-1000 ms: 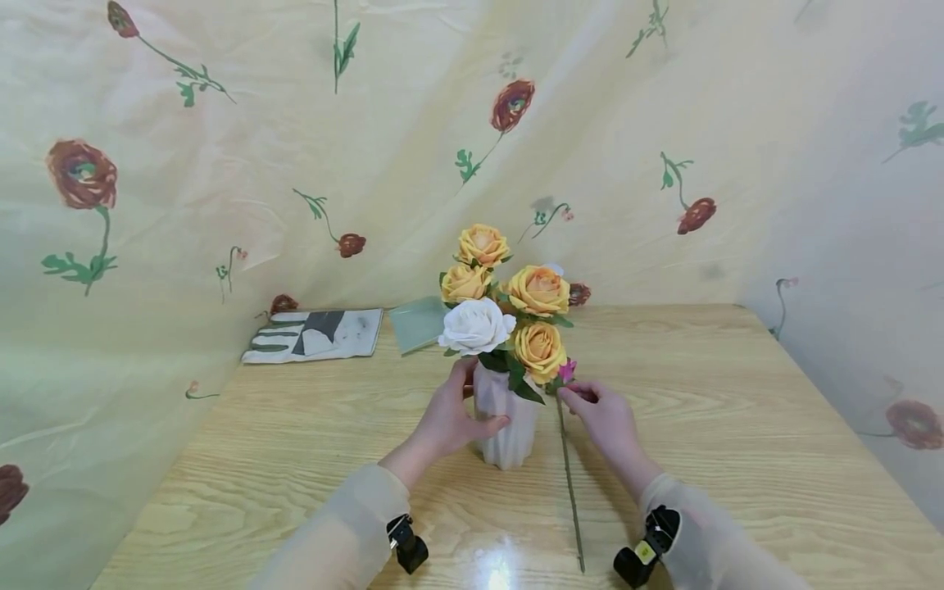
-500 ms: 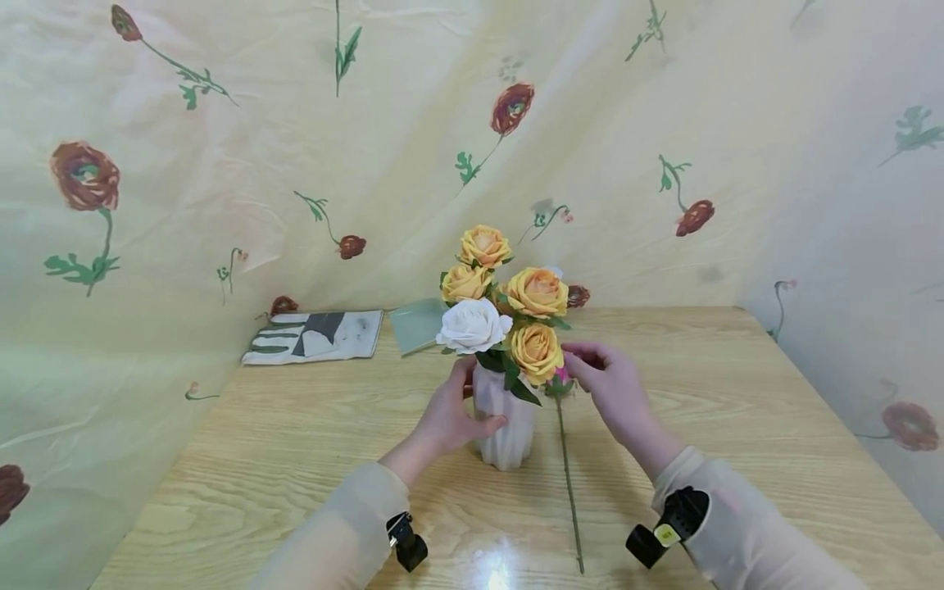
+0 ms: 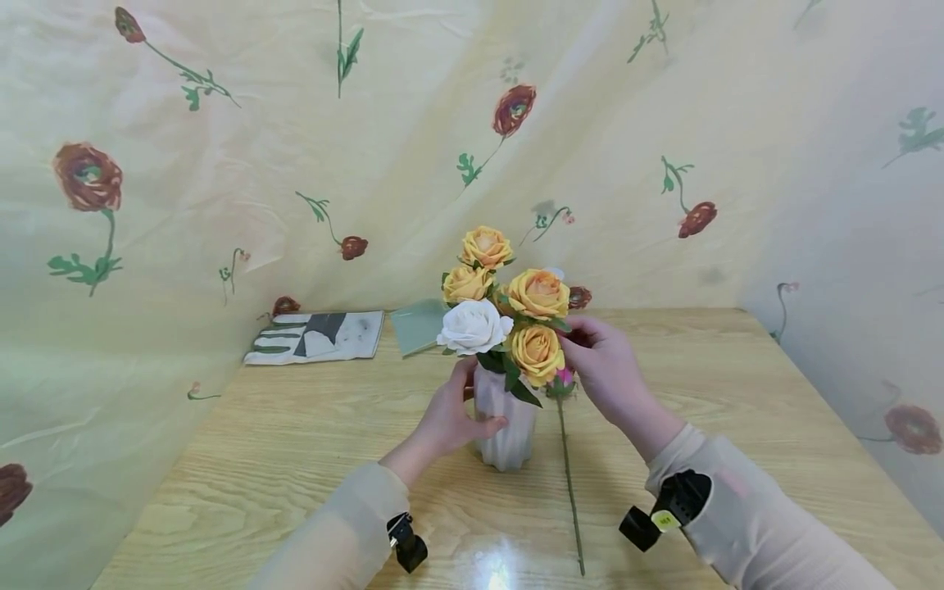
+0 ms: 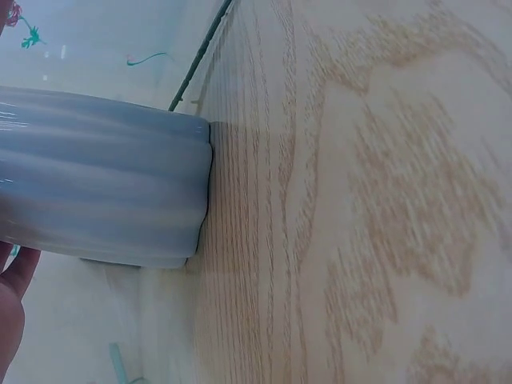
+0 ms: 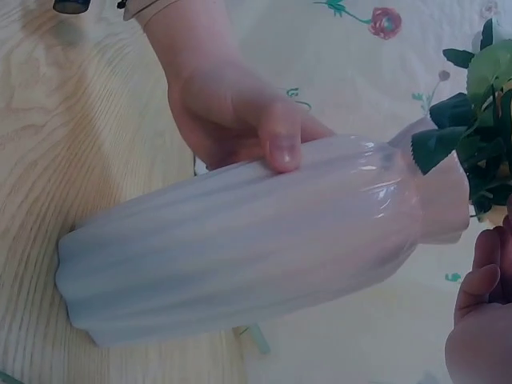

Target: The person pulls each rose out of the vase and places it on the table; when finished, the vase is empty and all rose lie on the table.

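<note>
A pale fluted vase (image 3: 509, 426) stands upright on the wooden table, holding several yellow roses (image 3: 537, 354) and a white rose (image 3: 475, 326). My left hand (image 3: 446, 418) grips it from the left, with the thumb across its front; the right wrist view shows this left hand (image 5: 232, 120) around the vase (image 5: 240, 248). On the right side of the bouquet, my right hand (image 3: 608, 369) reaches in at the edge of the yellow roses. Its fingertips are partly hidden by petals and leaves. In the right wrist view, the right hand's fingers (image 5: 480, 280) look bent close to green leaves (image 5: 456, 128).
Right of the vase, a long-stemmed magenta flower (image 3: 565, 377) lies on the table (image 3: 701, 393), its stem pointing towards me. At the back left are a grey-and-white glove-like cloth (image 3: 324, 336) and a pale green flat square (image 3: 417, 326). A floral-patterned curtain (image 3: 413, 147) hangs behind.
My right hand has left the magenta flower's stem beside the vase and moved up to the yellow roses. My left hand has stayed on the vase.
</note>
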